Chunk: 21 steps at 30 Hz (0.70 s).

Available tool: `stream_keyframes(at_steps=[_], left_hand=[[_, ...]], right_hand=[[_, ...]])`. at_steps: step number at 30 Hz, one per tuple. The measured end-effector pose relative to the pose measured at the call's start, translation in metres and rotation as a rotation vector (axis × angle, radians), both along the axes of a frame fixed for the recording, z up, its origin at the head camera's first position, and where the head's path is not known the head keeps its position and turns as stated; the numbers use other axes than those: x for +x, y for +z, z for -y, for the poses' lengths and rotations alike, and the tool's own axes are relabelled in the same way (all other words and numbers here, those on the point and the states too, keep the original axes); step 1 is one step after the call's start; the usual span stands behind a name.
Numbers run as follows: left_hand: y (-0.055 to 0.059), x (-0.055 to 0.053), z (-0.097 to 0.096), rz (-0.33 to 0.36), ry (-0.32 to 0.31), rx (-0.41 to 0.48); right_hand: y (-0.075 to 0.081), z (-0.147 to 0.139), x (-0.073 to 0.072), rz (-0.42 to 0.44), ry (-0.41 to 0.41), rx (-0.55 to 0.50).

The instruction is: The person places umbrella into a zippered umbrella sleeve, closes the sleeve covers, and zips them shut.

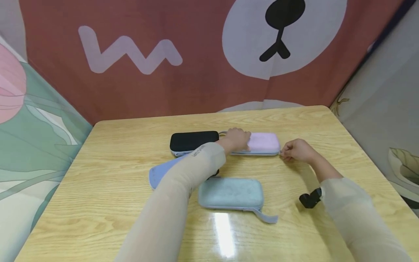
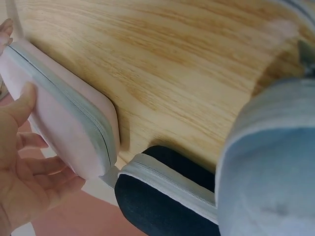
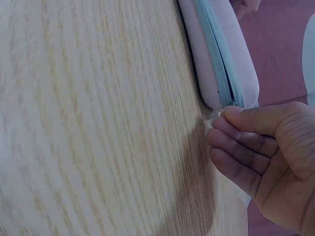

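Note:
A pink zip case (image 1: pixel 263 142) with a grey-blue zipper band lies toward the back of the table. My left hand (image 1: pixel 237 139) holds it from above, the thumb (image 2: pixel 28 98) on its pink face and the other fingers over the far side. At the case's right end, my right hand (image 1: pixel 297 150) pinches the zipper pull (image 3: pixel 235 104) between thumb and fingertips, which hide much of it. A narrow dark line runs along the zipper beside the pull. Left of the pink case lies a black zip case (image 1: pixel 193 141).
A blue case (image 1: pixel 165 169) lies partly under my left sleeve in the head view. Closer to me is a light teal zip case (image 1: pixel 230 193) with a strap (image 1: pixel 266 217). A small black device (image 1: pixel 310 198) sits at my right wrist. Printed curtains (image 1: pixel 196 91) stand behind the wooden table (image 1: pixel 114 174).

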<state>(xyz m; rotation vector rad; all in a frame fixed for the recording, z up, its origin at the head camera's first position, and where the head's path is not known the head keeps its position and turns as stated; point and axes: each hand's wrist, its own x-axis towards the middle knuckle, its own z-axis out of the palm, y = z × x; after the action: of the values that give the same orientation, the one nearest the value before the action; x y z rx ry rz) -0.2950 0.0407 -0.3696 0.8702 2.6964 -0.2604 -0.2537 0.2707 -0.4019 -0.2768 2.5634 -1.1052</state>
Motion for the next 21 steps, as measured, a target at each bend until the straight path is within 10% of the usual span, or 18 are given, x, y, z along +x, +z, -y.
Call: stream_keyframes(at_steps=[14, 21], left_hand=[[0.0, 0.002, 0.003, -0.05, -0.009, 0.008], [-0.002, 0.003, 0.008, -0.041, 0.018, 0.035]], right_hand=[[-0.002, 0.017, 0.004, -0.066, -0.001, 0.028], [-0.004, 0.027, 0.007, -0.083, -0.189, 0.026]])
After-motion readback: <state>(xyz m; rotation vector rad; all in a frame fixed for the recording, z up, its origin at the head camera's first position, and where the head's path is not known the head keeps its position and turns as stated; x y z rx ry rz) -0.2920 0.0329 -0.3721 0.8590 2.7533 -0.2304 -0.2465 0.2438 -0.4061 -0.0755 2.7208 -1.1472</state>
